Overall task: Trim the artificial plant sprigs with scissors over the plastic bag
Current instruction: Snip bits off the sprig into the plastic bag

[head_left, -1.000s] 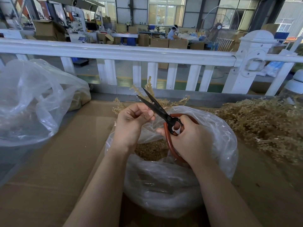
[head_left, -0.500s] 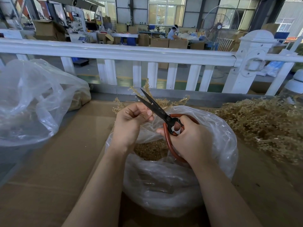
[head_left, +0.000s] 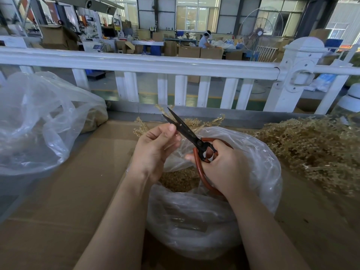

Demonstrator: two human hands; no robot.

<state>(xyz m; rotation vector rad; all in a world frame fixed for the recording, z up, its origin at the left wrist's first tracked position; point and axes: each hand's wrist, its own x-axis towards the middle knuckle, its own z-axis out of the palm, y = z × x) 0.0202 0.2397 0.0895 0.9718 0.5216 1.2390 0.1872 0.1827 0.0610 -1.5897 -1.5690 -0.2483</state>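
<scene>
Left hand (head_left: 153, 151) fingers curled round tan artificial sprig (head_left: 196, 122), between parted blades of red-handled black scissors (head_left: 190, 136) gripped in right hand (head_left: 224, 168), over clear plastic bag (head_left: 259, 162).

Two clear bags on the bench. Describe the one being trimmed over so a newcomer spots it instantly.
Start at the white railing, then drop to the cardboard-covered bench. The plastic bag sits centre, directly under both hands, holding tan clippings. Unlike the crumpled bag at far left, its mouth gapes open below the red-handled scissors.

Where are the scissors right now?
In the head view, centre frame: the scissors are gripped by the right hand above the open plastic bag, blades parted and pointing up-left beside the left hand.
</scene>
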